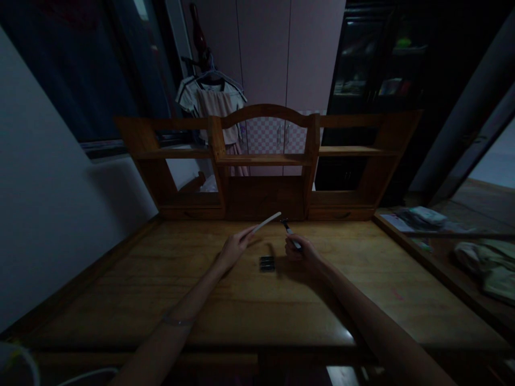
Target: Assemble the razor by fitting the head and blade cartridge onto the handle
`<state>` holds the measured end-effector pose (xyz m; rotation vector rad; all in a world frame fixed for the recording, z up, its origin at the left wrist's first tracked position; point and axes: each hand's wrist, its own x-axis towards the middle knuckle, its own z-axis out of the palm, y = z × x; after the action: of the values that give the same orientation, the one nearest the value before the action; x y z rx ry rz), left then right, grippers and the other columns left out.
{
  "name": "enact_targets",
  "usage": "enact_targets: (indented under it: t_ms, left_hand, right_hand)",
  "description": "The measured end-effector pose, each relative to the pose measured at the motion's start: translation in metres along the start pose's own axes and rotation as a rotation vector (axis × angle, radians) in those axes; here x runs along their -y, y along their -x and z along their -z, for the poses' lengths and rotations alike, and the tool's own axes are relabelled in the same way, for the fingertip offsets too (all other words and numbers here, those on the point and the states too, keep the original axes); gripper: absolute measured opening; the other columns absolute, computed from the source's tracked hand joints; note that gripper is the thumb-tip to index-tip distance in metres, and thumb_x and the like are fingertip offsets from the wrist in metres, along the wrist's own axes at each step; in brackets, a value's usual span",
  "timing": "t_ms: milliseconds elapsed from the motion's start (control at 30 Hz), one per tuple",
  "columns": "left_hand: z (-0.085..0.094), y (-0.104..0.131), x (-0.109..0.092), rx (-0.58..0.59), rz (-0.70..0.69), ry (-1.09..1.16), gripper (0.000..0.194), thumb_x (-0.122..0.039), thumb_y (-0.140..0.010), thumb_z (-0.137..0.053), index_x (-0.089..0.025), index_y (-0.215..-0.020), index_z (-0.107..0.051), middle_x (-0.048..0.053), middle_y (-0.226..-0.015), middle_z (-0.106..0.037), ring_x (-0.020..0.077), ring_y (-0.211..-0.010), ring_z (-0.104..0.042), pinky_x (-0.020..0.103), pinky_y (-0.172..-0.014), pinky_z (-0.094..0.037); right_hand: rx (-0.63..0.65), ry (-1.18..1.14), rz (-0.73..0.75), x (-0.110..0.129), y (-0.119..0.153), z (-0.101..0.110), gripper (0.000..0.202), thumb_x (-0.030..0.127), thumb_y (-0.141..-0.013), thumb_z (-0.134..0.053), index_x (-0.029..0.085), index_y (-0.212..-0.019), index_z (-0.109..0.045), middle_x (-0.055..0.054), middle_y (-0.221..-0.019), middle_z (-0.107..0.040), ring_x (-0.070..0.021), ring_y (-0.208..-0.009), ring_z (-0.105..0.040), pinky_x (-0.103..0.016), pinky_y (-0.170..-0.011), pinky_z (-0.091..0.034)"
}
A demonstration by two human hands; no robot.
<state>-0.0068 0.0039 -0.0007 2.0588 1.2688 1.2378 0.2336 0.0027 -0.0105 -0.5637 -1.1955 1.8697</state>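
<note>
My left hand (235, 250) is closed on one end of a slim white stick (267, 221), which tilts up to the right over the wooden desk. My right hand (301, 250) is wrapped round a black and silver razor handle (288, 229). Its narrow top points up and slightly left, near the far tip of the stick but apart from it. Between and below the two hands, a small black case with several bars across it (267, 263) lies flat on the desk. It looks like a pack of razor cartridges; the dim light hides its detail.
A wooden shelf unit (265, 159) with small drawers stands along the back of the desk (169, 300). A white wall (48, 187) borders the left side. Beyond the raised right edge lie a plastic bag (426, 216) and folded cloth (494, 265). Clothes (213, 102) hang behind the shelf.
</note>
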Motion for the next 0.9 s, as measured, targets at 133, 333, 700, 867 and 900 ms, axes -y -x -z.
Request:
enact_targets:
  t_ms: [133, 333, 700, 867, 900]
  left_hand:
    - [-0.0015, 0.0009, -0.0021, 0.053, -0.052, 0.047, 0.039, -0.037, -0.089, -0.042, -0.022, -0.121, -0.058, 0.002, -0.121, -0.061, 0.0191, -0.112, -0.055, 0.032, -0.098, -0.041]
    - [-0.0020, 0.0014, -0.0005, 0.013, -0.005, -0.006, 0.039, -0.038, -0.089, -0.042, -0.022, -0.120, -0.059, 0.002, -0.117, -0.063, 0.0203, -0.108, -0.058, 0.033, -0.095, -0.043]
    - [-0.0015, 0.0002, 0.0017, 0.023, -0.011, -0.016, 0.039, -0.039, -0.089, -0.041, -0.023, -0.121, -0.058, 0.001, -0.120, -0.062, 0.0200, -0.111, -0.056, 0.032, -0.097, -0.041]
    - [-0.0025, -0.0003, 0.0047, 0.042, -0.010, -0.020, 0.039, -0.039, -0.089, -0.042, -0.024, -0.121, -0.058, 0.001, -0.120, -0.062, 0.0197, -0.110, -0.057, 0.032, -0.096, -0.042]
    - [-0.0020, -0.0005, 0.0051, 0.032, 0.001, -0.029, 0.038, -0.039, -0.089, -0.042, -0.024, -0.121, -0.058, 0.001, -0.119, -0.062, 0.0198, -0.110, -0.057, 0.032, -0.096, -0.042]
  right_hand:
    - [0.006, -0.012, -0.007, 0.0015, 0.0001, -0.0005, 0.036, 0.039, -0.080, -0.056, 0.019, -0.055, -0.039, 0.008, -0.039, -0.029, -0.0054, -0.034, -0.020, -0.020, -0.034, -0.015]
    - [0.000, -0.011, -0.012, -0.0018, -0.0010, 0.0014, 0.037, 0.040, -0.080, -0.056, 0.019, -0.056, -0.039, 0.009, -0.039, -0.028, -0.0054, -0.033, -0.019, -0.020, -0.033, -0.015]
    - [0.031, -0.091, -0.013, -0.0002, -0.0007, 0.0000, 0.036, 0.037, -0.082, -0.055, 0.018, -0.055, -0.040, 0.008, -0.039, -0.029, -0.0053, -0.033, -0.019, -0.019, -0.033, -0.014]
    - [0.039, -0.096, -0.017, 0.0009, -0.0010, 0.0003, 0.036, 0.037, -0.082, -0.055, 0.018, -0.055, -0.040, 0.008, -0.038, -0.029, -0.0053, -0.033, -0.019, -0.019, -0.033, -0.015]
    - [0.040, -0.098, -0.022, 0.0010, -0.0011, 0.0007, 0.036, 0.037, -0.082, -0.055, 0.018, -0.055, -0.040, 0.008, -0.038, -0.029, -0.0053, -0.033, -0.019, -0.019, -0.033, -0.015]
